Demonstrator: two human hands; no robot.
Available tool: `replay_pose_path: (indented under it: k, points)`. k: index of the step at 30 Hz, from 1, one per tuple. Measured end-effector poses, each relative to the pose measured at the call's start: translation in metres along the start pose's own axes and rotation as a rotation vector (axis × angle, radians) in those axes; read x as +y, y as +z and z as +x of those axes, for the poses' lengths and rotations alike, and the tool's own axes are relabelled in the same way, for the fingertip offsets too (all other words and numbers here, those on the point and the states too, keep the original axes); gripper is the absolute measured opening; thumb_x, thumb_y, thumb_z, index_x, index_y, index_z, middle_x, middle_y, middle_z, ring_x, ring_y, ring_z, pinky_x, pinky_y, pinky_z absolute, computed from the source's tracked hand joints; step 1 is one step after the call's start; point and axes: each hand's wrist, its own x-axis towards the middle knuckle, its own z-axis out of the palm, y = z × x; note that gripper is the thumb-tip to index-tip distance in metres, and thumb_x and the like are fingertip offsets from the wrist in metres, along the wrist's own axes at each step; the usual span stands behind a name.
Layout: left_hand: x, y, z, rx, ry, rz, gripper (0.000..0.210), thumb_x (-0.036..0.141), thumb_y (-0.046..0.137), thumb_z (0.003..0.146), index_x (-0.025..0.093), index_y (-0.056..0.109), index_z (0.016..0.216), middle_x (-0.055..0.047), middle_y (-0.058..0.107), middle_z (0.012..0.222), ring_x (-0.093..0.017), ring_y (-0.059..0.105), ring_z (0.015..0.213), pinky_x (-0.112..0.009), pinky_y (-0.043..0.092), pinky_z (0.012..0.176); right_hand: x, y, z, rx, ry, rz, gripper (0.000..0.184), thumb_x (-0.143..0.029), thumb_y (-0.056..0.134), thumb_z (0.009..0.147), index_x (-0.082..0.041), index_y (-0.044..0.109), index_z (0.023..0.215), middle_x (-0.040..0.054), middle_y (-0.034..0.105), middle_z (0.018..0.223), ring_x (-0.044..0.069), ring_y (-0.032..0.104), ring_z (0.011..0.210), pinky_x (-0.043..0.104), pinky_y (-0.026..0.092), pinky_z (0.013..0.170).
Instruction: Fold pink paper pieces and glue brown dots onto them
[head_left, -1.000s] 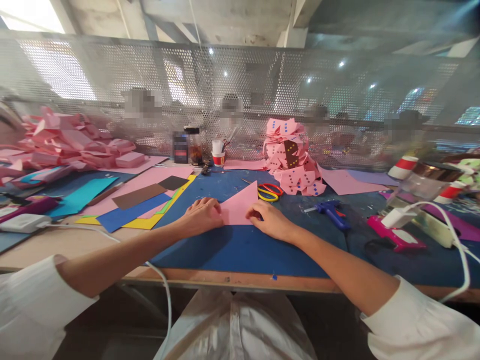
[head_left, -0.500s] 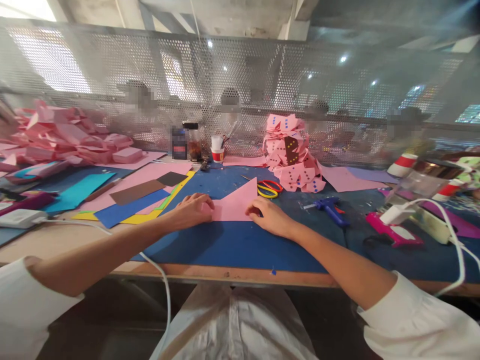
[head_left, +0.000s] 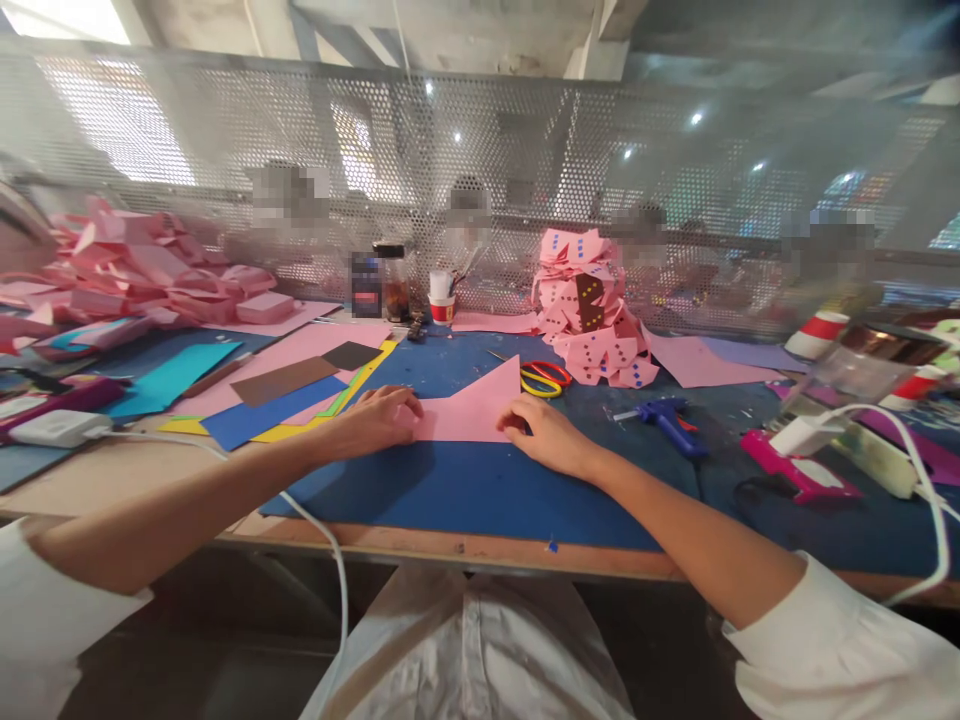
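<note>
A folded sheet of pink paper point(head_left: 466, 420) stands on the blue work mat point(head_left: 457, 495), its right corner rising to a point. At its left end, my left hand point(head_left: 386, 415) grips the edge with curled fingers. My right hand point(head_left: 551, 432) pinches the right edge between thumb and fingers. Just behind that hand lie scissors with red and yellow handles point(head_left: 546, 380), their blades partly hidden by the paper. Beyond them rises a stack of folded pink paper pieces point(head_left: 589, 325) with blue and dark dots.
To the left are coloured sheets point(head_left: 281, 385) and a large heap of pink paper pieces point(head_left: 150, 265). A blue glue gun point(head_left: 671, 420) and a pink power strip point(head_left: 802, 470) lie right. A white cable point(head_left: 330, 540) hangs over the front edge. Perforated metal point(head_left: 510, 140) closes the back.
My left hand has slid slightly left along the pink paper, uncovering more of it. My right hand keeps its pinch. The whole view has shifted a little.
</note>
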Motion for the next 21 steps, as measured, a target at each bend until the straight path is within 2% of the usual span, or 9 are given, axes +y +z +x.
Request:
replay_pose_path:
  k: [11, 21]
  points:
    - [-0.011, -0.013, -0.007, -0.038, 0.027, 0.010, 0.043, 0.032, 0.054, 0.066, 0.025, 0.063, 0.107, -0.006, 0.053, 0.140, -0.031, 0.046, 0.127, -0.045, 0.032, 0.110, 0.001, 0.000, -0.001, 0.002, -0.015, -0.009, 0.017, -0.006, 0.056, 0.082, -0.017, 0.067, 0.089, 0.0035, 0.061, 0.093, 0.013, 0.057, 0.081, 0.026, 0.045, 0.076]
    - [-0.025, -0.021, -0.011, -0.032, 0.010, -0.011, 0.043, 0.029, 0.054, 0.063, 0.022, 0.064, 0.105, -0.007, 0.055, 0.140, -0.035, 0.047, 0.128, -0.049, 0.032, 0.110, -0.001, -0.001, -0.001, -0.003, -0.007, -0.013, 0.018, -0.006, 0.056, 0.080, -0.017, 0.067, 0.089, 0.0036, 0.061, 0.093, 0.014, 0.056, 0.082, 0.027, 0.044, 0.075]
